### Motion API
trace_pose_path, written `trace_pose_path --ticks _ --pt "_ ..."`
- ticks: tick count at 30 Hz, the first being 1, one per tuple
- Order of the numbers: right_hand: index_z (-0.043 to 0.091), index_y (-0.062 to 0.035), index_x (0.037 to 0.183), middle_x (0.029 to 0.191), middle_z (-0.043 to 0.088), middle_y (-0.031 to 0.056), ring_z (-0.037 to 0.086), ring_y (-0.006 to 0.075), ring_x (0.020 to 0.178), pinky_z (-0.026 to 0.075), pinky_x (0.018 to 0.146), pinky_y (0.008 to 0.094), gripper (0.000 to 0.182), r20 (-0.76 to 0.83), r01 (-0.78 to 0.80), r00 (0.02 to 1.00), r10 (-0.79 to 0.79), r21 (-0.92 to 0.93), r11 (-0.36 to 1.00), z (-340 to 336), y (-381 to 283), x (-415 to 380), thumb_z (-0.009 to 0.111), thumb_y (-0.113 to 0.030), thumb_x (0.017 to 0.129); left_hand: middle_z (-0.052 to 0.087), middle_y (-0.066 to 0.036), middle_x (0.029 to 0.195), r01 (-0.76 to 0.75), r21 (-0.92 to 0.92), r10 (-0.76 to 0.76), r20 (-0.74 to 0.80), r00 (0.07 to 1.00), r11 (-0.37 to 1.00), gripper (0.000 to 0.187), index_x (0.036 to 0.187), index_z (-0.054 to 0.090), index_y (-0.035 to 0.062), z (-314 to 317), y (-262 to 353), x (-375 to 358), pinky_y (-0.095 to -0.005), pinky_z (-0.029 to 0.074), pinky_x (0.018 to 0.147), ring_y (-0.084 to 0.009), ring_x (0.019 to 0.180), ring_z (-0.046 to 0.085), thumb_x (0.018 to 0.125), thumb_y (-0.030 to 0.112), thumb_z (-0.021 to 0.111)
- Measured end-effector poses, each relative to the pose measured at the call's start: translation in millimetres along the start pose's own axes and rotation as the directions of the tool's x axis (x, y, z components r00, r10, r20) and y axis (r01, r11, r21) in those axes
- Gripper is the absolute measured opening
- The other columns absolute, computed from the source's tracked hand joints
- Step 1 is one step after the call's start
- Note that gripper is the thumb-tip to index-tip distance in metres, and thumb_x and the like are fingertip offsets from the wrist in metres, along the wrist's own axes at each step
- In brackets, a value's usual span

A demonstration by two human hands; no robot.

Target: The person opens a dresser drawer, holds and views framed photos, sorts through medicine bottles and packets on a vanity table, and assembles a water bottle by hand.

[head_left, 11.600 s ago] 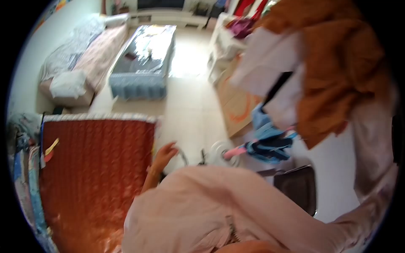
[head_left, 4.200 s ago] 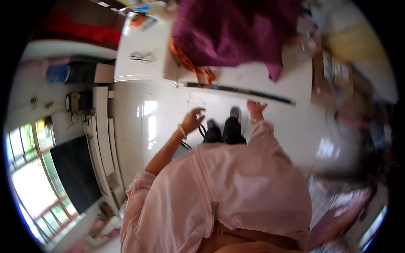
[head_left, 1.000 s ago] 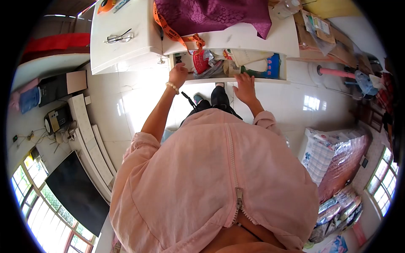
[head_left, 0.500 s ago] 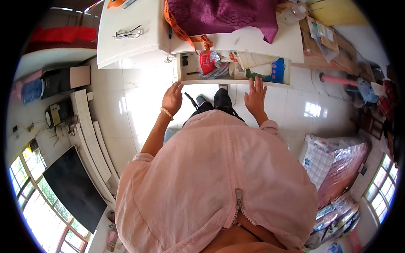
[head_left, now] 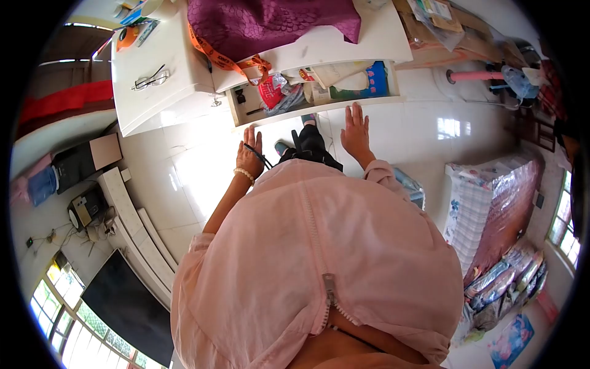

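Observation:
A white drawer (head_left: 295,115) stands pulled out of the desk in front of me. My left hand (head_left: 250,155) is at its front left corner, palm down and fingers stretched out, with a beaded bracelet on the wrist. Fingers also extended, my right hand (head_left: 356,136) has its fingertips right by the drawer's front edge. Neither hand has anything in its grasp. Inside the drawer lie a red packet (head_left: 269,92), a crumpled grey plastic bag (head_left: 291,98), pale papers (head_left: 332,72) and a blue packet (head_left: 377,80).
On the white desk (head_left: 153,109) are eyeglasses (head_left: 151,79), a purple cloth (head_left: 270,24) and an orange lanyard (head_left: 215,56). A plastic-wrapped mattress (head_left: 501,206) stands at right. A dark flat screen (head_left: 132,307) is at lower left, and my feet are below the drawer.
The view has swung, so the desk and drawer appear further left and tilted. My right fingertips overlapped the drawer front before and now sit just below its edge. The drawer remains pulled out.

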State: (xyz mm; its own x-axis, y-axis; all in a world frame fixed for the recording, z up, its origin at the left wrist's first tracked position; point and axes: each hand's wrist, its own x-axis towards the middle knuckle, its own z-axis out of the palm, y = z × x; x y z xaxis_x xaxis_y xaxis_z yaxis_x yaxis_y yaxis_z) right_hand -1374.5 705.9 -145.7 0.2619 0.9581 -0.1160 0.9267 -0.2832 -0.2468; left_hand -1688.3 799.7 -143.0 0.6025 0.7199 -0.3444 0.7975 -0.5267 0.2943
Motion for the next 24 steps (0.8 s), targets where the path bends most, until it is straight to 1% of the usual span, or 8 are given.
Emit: trace_pose_path --ticks 4,9,15,16,17,20,22,24 --pt "0.027 0.0013 0.134 0.143 0.016 0.0197 0.015 0.0342 0.134 0.021 0.103 0.0542 0.069 -0.014 -0.005 1.0 0.005 0.017 1.0 4 -2 1 0.057 -0.012 0.074 0.009 -0.019 0.146 -0.018 0.091 0.017 0.012 1.0 0.996 0.055 0.131 0.034 -0.0005 -1 -1 -1 -0.0467 0.026 0.104 -0.033 0.136 0.012 0.079 0.008 0.047" --pt "0.028 0.0017 0.134 0.143 0.017 0.0203 0.017 0.0351 0.133 0.022 0.103 0.0542 0.068 -0.039 0.005 0.999 -0.004 0.007 1.0 0 -2 5 0.056 -0.01 0.073 0.009 -0.02 0.146 -0.011 0.062 0.011 -0.012 1.0 0.998 0.056 0.13 0.037 -0.0003 -4 1 -1 -0.0456 0.028 0.103 -0.0333 0.135 0.013 0.077 0.012 0.053" --pt "0.031 0.0022 0.132 0.14 0.022 0.0212 0.023 0.0355 0.13 0.024 0.102 0.0522 0.067 0.004 0.01 1.0 -0.01 -0.043 0.999 -15 -2 21 0.057 -0.012 0.072 0.008 -0.021 0.146 -0.006 0.071 0.011 -0.067 0.998 0.997 0.057 0.127 0.041 0.0002 -12 3 9 -0.0442 0.032 0.101 -0.0353 0.135 0.013 0.075 0.013 0.058" --pt "0.032 0.0022 0.131 0.14 0.023 0.0212 0.023 0.0354 0.13 0.025 0.102 0.052 0.066 0.017 0.008 1.0 -0.007 -0.039 0.999 -18 -1 23 0.057 -0.013 0.072 0.01 -0.022 0.146 -0.007 0.084 0.015 -0.086 0.996 0.996 0.056 0.126 0.043 -0.0001 -10 1 12 -0.0437 0.032 0.1 -0.0365 0.134 0.014 0.074 0.013 0.058" --pt "0.032 0.0021 0.131 0.139 0.024 0.0212 0.024 0.0353 0.13 0.025 0.101 0.0518 0.066 0.024 0.007 1.0 -0.007 -0.034 0.999 -20 -1 28 0.058 -0.014 0.072 0.012 -0.022 0.145 -0.058 0.081 0.071 -0.174 0.982 0.995 0.054 0.124 0.045 -0.0002 -3 -5 15 -0.0448 0.034 0.099 -0.0379 0.133 0.016 0.073 0.013 0.059" --pt "0.032 0.0021 0.131 0.14 0.024 0.0206 0.023 0.0345 0.13 0.026 0.101 0.0513 0.065 -0.003 0.024 1.0 -0.024 -0.015 1.0 -26 1 35 0.058 -0.014 0.072 0.014 -0.025 0.143 -0.043 0.042 0.051 -0.214 0.975 0.998 0.038 0.116 0.05 -0.0003 -4 -5 24 -0.0479 0.035 0.096 -0.0398 0.132 0.019 0.079 0.009 0.049" --pt "0.032 0.0026 0.13 0.139 0.024 0.0214 0.023 0.035 0.13 0.027 0.1 0.0505 0.068 -0.018 0.039 0.999 -0.039 -0.011 0.999 -27 3 40 0.06 -0.014 0.071 0.013 -0.026 0.143 -0.047 0.049 0.056 -0.203 0.978 0.998 0.041 0.117 0.049 -0.0007 -7 -5 28 -0.0488 0.035 0.096 -0.0413 0.131 0.02 0.078 0.009 0.049" --pt "0.033 0.0036 0.129 0.138 0.025 0.0227 0.023 0.0363 0.129 0.028 0.099 0.0499 0.069 -0.04 0.061 0.997 -0.061 0.008 0.998 -29 6 45 0.063 -0.014 0.069 0.011 -0.027 0.142 -0.013 0.013 0.015 -0.183 0.983 1.0 0.045 0.117 0.049 -0.0007 -11 -4 36 -0.0488 0.034 0.097 -0.0415 0.131 0.018 0.074 0.009 0.054"
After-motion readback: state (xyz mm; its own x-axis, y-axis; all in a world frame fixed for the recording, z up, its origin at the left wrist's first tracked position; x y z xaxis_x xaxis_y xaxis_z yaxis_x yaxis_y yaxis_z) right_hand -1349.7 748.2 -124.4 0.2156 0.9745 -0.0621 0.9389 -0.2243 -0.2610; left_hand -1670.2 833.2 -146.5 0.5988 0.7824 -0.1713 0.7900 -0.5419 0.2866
